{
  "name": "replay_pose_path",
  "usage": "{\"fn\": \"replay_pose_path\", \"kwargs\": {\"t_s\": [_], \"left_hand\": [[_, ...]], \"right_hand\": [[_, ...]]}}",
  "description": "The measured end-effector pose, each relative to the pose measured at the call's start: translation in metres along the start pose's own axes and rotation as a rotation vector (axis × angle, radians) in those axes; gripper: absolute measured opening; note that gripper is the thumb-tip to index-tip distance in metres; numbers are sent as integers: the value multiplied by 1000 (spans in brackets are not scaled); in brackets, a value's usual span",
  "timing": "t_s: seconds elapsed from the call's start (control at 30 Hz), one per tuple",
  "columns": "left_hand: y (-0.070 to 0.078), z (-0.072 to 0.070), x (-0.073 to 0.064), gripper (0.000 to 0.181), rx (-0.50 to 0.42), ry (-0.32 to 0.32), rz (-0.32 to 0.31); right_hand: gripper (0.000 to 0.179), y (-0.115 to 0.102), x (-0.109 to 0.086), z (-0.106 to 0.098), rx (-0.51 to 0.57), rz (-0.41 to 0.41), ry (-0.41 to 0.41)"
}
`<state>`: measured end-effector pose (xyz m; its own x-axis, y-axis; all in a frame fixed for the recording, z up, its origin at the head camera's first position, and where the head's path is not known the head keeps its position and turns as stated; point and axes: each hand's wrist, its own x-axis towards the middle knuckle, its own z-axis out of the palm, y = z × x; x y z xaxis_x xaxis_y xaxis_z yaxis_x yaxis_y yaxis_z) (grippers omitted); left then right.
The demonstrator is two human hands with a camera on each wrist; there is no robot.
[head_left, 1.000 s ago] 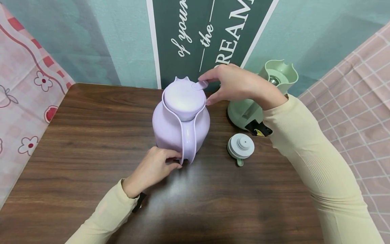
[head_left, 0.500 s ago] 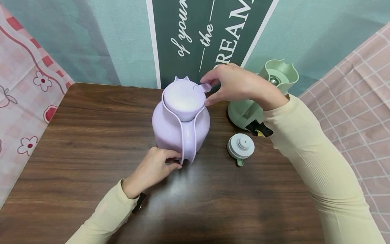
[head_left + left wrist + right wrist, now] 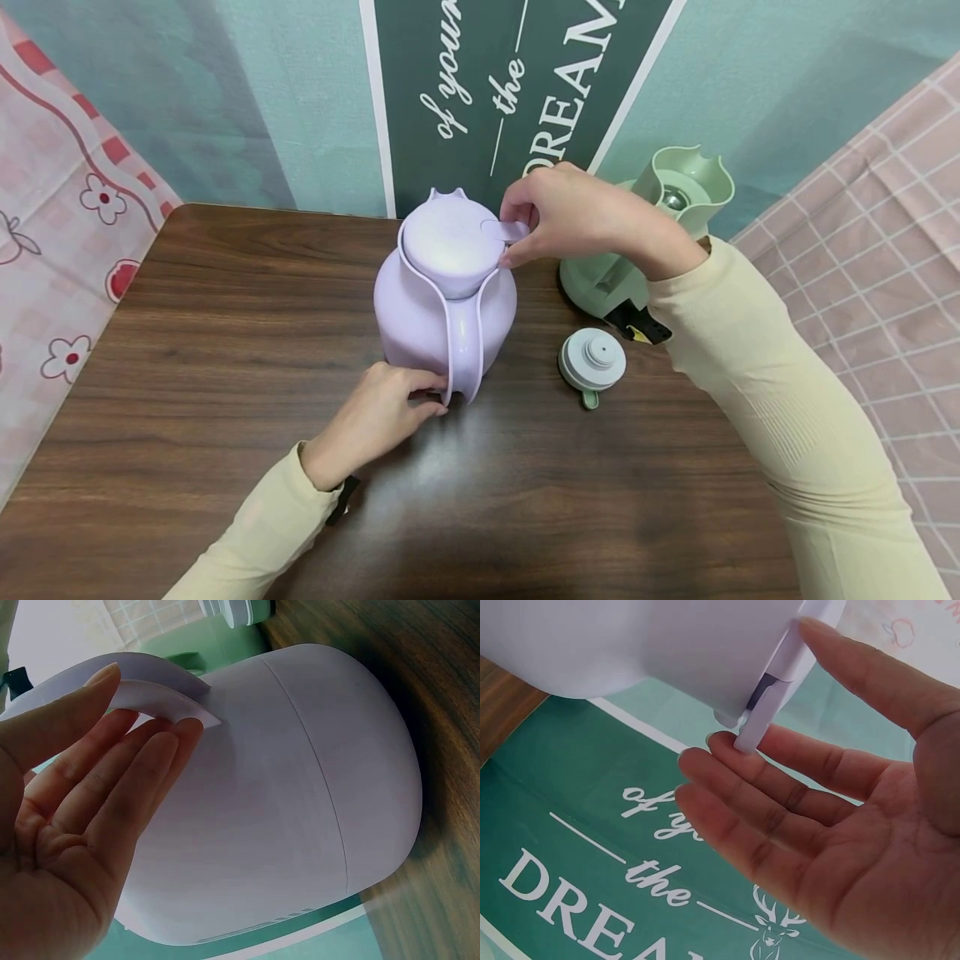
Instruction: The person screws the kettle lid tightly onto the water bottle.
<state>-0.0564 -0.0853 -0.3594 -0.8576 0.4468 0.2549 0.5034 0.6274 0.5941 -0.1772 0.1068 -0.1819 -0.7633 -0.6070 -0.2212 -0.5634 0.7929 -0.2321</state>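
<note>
Lid tab now pts abt straight right, turned clockwise vs 1 s ago; R hand has swung w/ it, fingers & thumb pinching tab by the lid edge. L hand pinches handle, unmoved. Purple jug stays upright nr table back edge, left of green jug. Prob. means lid's rotating, jug braced.
</note>
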Motion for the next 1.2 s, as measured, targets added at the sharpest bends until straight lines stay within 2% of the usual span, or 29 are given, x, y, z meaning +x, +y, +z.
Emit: {"fn": "replay_pose_path", "kwargs": {"t_s": [0.47,1.2], "left_hand": [[1,0,0,16,21,7,15],[1,0,2,16,39,24,30]], "right_hand": [[25,-4,0,4,-34,7,41],[23,-6,-2,3,-52,-6,46]]}}
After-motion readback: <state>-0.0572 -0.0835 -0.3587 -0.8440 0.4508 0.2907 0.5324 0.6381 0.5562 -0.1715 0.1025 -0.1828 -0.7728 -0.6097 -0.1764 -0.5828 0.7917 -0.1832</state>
